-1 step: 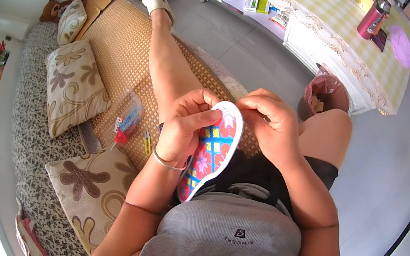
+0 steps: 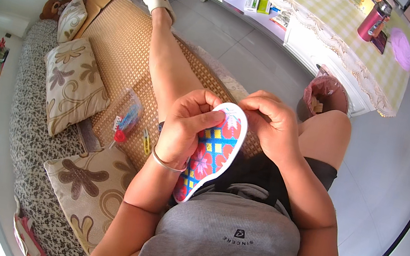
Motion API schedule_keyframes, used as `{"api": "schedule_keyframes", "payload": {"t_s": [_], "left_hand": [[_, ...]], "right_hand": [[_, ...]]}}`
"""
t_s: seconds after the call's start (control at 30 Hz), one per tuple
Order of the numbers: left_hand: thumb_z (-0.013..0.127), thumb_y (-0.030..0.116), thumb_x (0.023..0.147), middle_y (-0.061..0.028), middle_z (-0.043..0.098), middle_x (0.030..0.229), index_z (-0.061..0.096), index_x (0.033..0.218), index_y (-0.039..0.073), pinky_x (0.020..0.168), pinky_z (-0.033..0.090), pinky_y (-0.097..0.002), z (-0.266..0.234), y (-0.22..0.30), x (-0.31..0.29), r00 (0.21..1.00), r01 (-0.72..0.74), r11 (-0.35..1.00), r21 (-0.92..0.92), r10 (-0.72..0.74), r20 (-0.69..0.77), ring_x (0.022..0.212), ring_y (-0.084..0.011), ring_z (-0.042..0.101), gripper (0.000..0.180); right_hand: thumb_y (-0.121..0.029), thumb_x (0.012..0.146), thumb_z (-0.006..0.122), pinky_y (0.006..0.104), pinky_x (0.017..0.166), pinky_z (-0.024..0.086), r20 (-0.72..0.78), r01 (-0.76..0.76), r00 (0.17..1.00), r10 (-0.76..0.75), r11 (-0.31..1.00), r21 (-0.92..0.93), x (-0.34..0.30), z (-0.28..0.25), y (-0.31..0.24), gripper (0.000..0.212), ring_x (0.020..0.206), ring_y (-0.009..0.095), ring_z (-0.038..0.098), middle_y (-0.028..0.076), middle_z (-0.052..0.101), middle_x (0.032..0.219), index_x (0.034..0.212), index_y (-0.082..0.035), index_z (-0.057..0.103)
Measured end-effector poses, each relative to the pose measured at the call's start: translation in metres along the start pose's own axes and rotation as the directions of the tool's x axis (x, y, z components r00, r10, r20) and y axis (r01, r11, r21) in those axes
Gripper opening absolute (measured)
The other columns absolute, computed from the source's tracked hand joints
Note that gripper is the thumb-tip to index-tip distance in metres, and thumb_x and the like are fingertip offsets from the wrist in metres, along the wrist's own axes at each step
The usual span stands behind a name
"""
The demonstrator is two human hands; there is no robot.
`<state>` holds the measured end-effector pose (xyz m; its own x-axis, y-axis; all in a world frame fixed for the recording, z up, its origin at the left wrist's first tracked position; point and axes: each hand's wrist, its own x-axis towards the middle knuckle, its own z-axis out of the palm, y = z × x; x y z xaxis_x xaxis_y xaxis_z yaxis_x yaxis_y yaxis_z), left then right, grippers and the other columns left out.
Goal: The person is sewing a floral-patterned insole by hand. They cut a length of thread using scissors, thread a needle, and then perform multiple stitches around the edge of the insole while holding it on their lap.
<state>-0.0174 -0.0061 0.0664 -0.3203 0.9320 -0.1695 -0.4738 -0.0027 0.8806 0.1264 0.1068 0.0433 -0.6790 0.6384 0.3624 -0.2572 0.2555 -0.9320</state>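
My left hand grips an embroidered insole, thumb on its patterned face and fingers behind it. The insole has a white rim, with red and pink flowers over a blue and yellow lattice. It is held tilted above my lap, wide end away from me. Close by its upper right rim, my right hand is closed with thumb and forefinger together. Whatever is between those fingers is too small or hidden to make out. Left of my left hand, a yellow craft knife and a clear bag with blue and red contents lie on the woven mat.
Patterned cushions rest along the sofa back on the left. A woven mat covers the seat. Ahead to the right stands a cloth-covered cabinet bearing a red thermos flask. A lined waste bin is on the floor beside it.
The insole has shifted very slightly to the right and turned a little. My hands keep the same hold.
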Motion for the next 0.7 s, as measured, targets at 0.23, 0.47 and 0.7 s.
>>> {"api": "schedule_keyframes", "payload": {"t_s": [0.23,0.47,0.7], "left_hand": [[0.062,0.0,0.086,-0.0052,0.064,0.083,0.056,0.093,-0.002,0.066,0.048,-0.0187,0.011,0.004,-0.006,0.998,0.01,0.991,0.13,-0.003,-0.056,0.074,-0.0076,0.059,0.01],[0.063,0.0,0.086,-0.0047,0.063,0.083,0.055,0.093,-0.002,0.065,0.048,-0.0183,0.011,0.004,-0.008,0.998,-0.013,0.985,0.17,0.023,-0.056,0.074,-0.0072,0.059,0.011],[0.062,-0.001,0.085,-0.0052,0.063,0.082,0.056,0.092,-0.002,0.066,0.048,-0.0199,0.011,0.002,-0.007,0.999,0.006,0.998,0.07,-0.002,-0.053,0.073,-0.0082,0.06,0.009]], "right_hand": [[0.01,0.081,0.059,0.0253,0.076,0.047,0.079,-0.116,0.992,0.1,0.967,0.228,-0.004,0.0,0.016,0.015,0.084,0.013,0.058,0.006,0.062,0.089,0.094,0.004,0.064],[0.012,0.081,0.057,0.0247,0.077,0.047,0.093,-0.143,0.988,0.121,0.947,0.288,-0.004,0.002,0.015,0.017,0.084,0.013,0.058,0.006,0.062,0.09,0.094,0.005,0.063],[0.012,0.081,0.057,0.0248,0.072,0.046,0.084,-0.148,0.988,0.129,0.948,0.281,-0.005,0.002,0.01,0.017,0.08,0.012,0.058,0.006,0.062,0.086,0.093,0.003,0.064]]}}
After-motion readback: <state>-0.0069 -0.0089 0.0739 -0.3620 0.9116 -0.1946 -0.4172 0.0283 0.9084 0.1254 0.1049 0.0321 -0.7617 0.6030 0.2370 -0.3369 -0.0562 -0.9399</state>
